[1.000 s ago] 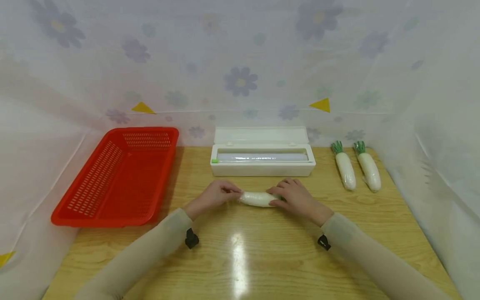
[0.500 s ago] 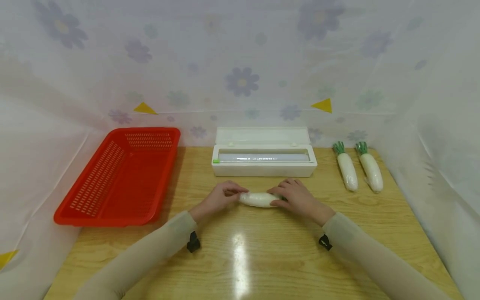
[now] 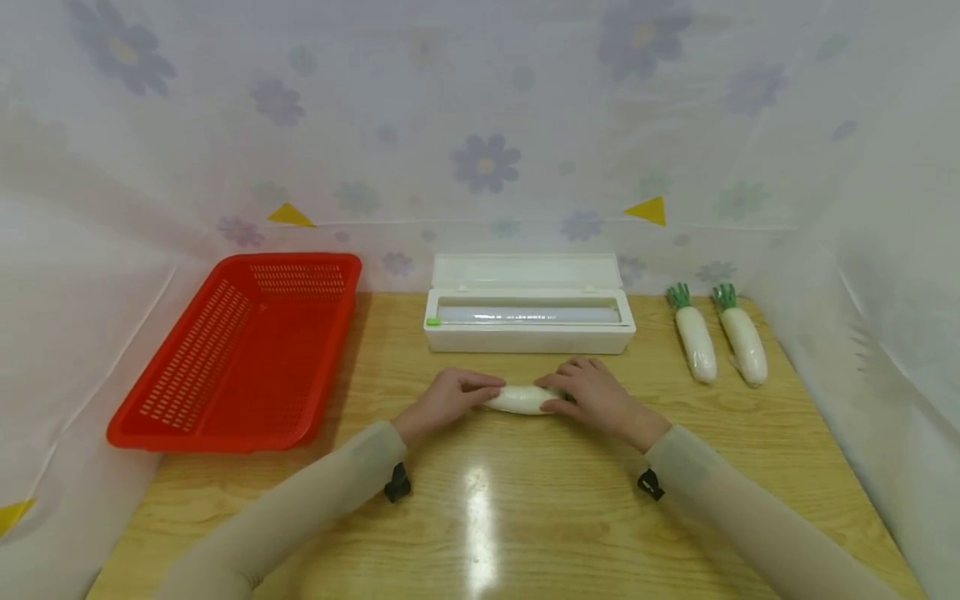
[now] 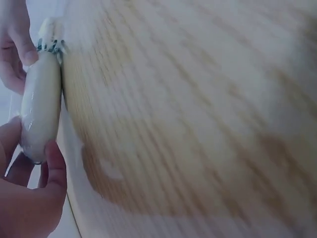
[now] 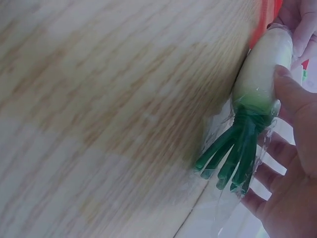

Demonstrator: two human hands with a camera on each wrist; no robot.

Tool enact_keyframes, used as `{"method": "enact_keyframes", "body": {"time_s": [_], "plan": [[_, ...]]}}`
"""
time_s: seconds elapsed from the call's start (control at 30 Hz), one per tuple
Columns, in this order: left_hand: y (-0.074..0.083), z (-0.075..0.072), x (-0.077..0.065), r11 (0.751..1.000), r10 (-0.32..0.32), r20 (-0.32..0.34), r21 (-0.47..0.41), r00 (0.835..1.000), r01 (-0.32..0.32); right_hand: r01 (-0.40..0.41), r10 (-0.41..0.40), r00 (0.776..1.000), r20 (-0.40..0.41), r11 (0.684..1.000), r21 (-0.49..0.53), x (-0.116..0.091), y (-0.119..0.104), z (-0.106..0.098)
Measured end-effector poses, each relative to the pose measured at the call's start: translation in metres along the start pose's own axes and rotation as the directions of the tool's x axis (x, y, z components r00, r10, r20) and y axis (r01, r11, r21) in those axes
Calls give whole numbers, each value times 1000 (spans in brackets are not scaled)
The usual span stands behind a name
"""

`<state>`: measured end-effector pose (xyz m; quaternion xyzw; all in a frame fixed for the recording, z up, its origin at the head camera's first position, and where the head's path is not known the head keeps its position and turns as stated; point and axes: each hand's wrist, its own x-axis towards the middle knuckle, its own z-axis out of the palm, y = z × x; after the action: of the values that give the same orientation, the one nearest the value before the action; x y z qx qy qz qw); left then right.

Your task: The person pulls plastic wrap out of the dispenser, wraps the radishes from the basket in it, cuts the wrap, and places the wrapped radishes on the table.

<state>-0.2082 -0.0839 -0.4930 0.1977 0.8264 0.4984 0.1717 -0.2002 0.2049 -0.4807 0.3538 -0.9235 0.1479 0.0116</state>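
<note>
A white radish (image 3: pixel 522 400) with green leaf stubs lies crosswise on the table in front of me, wrapped in clear cling film. My left hand (image 3: pixel 447 398) holds its tail end between thumb and fingers. At the leafy end, my right hand (image 3: pixel 597 400) grips the radish with the thumb on the near side and fingers over the far side. In the right wrist view, loose film (image 5: pixel 208 144) sticks out around the green leaf stubs (image 5: pixel 237 148). The left wrist view shows the film lying smooth and shiny over the radish's body (image 4: pixel 42 99).
Behind the hands stands a white box (image 3: pixel 528 340), lid raised, with a cling film roll (image 3: pixel 525 315) inside. A red plastic basket (image 3: pixel 330 375) is at the left. Two more white radishes (image 3: pixel 697 346) (image 3: pixel 742 346) lie at the back right. A patterned curtain (image 3: pixel 480 100) encloses the table.
My left hand has shifted slightly right, its fingers now reaching further over the radish's tail end. The right hand keeps its grip in the same place.
</note>
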Motion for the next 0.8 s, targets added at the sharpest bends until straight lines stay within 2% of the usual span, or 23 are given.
{"method": "enact_keyframes", "body": {"time_s": [0.1, 0.2, 0.33, 0.43, 0.67, 0.8], "plan": [[0, 3, 2, 999, 7, 8, 42, 1000, -7, 9, -9, 1000, 0, 1000, -14, 0, 1, 0], [3, 7, 5, 999, -31, 0, 36, 1000, 31, 26, -26, 1000, -8, 999, -21, 0, 2, 1], [9, 12, 9, 994, -113, -76, -9, 991, 112, 54, -54, 998, -17, 998, -23, 1, 3, 0], [11, 14, 11, 992, -123, -107, -11, 987, 122, 57, -58, 998, -19, 998, -33, 1, 3, 0], [6, -4, 4, 995, -47, -72, 85, 996, 53, 48, -48, 999, -18, 999, -25, 0, 4, 1], [-2, -13, -2, 996, 1, -20, 87, 1000, 1, 46, -47, 999, -22, 999, -17, 0, 5, 1]]}}
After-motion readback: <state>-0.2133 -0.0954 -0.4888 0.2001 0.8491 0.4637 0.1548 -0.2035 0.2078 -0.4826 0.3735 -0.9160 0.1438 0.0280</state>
